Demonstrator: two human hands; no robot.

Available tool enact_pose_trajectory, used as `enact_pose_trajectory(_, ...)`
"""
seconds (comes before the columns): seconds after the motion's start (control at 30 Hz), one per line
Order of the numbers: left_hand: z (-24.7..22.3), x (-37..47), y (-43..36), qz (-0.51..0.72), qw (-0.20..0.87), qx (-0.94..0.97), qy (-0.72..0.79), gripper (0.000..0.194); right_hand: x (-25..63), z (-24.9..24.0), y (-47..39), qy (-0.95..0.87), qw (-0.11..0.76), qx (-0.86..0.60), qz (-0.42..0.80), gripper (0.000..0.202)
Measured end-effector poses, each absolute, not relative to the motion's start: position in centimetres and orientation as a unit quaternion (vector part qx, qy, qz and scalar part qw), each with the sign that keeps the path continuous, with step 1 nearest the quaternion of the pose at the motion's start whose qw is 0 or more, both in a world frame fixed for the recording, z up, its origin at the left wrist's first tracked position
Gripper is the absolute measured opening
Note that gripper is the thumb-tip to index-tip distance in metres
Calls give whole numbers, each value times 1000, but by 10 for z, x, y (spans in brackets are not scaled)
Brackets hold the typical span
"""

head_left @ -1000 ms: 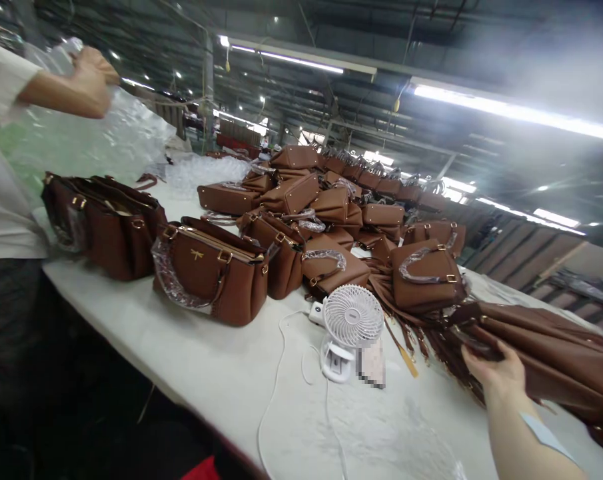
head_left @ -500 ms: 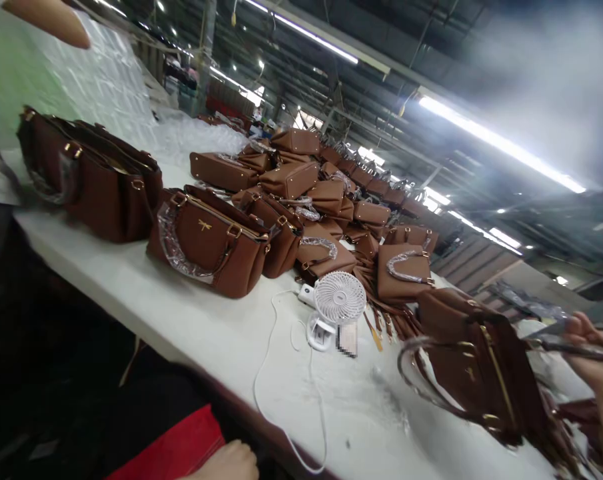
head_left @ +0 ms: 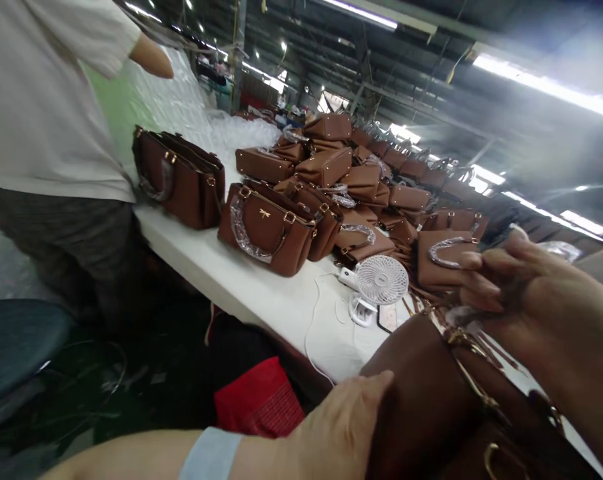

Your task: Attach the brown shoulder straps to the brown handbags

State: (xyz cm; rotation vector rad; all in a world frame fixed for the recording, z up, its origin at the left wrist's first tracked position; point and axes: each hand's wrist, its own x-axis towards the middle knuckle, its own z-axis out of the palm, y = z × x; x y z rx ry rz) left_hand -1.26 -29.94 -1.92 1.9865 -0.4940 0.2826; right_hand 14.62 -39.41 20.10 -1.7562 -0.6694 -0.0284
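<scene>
A dark brown handbag (head_left: 426,393) with gold fittings lies close to me at the table's front edge, tilted. My left hand (head_left: 338,420) grips its near side, the thumb against the brown surface and the other fingers hidden. Above the bag's top my right hand (head_left: 536,293) is raised with curled fingers. Blur hides what is in that hand, if anything. A bit of clear plastic wrap (head_left: 464,317) shows just below its fingers, by the bag's gold fittings.
On the white table (head_left: 276,293) stand a small white fan (head_left: 381,280) with its cable, a phone (head_left: 387,318) and an upright handbag (head_left: 268,230). Many brown bags (head_left: 326,167) are heaped behind. A co-worker in a white shirt (head_left: 51,100) stands left, near a blue stool (head_left: 18,347).
The view has swung left. The handbag on the right is now close before me; my left hand has come up from below the table edge onto it. My right hand is nearer.
</scene>
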Motion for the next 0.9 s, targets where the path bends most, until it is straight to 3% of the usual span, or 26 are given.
enact_pose_trajectory(0.1, -17, -17, -276, 157, 469, 860, -128, 104, 137, 197, -356, -214, 681, -695, 84, 29)
enact_pose_trajectory(0.17, -21, -12, -253, 230, 417, 878, -45, 89, 142, 194, -333, -189, 725, -653, 114, 29)
enact_pose_trajectory(0.27, -30, 3, -210, 325, 366, 869, 70, 78, 156, 187, -295, -199, 728, -633, 173, 34)
enact_pose_trajectory(0.4, -32, 14, -145, 301, 369, 876, 73, 96, 169, 169, -235, -182, 705, -632, 265, 40)
enact_pose_trajectory(0.57, -21, 11, -108, 205, 373, 905, -7, 121, 183, 152, -178, -172, 705, -629, 280, 44)
enact_pose_trajectory(0.67, -24, 18, -115, 256, 354, 897, 69, 128, 196, 152, -167, -184, 697, -629, 292, 47)
enact_pose_trajectory(0.77, -31, 29, -114, 306, 361, 868, 148, 106, 218, 160, -182, -277, 603, -653, 365, 40)
enact_pose_trajectory(0.83, -33, 34, -104, 297, 409, 849, 157, 98, 242, 167, -207, -395, 459, -693, 392, 35)
enact_pose_trajectory(0.9, -33, 34, -88, 280, 451, 833, 156, 95, 274, 174, -242, -471, 321, -763, 303, 40)
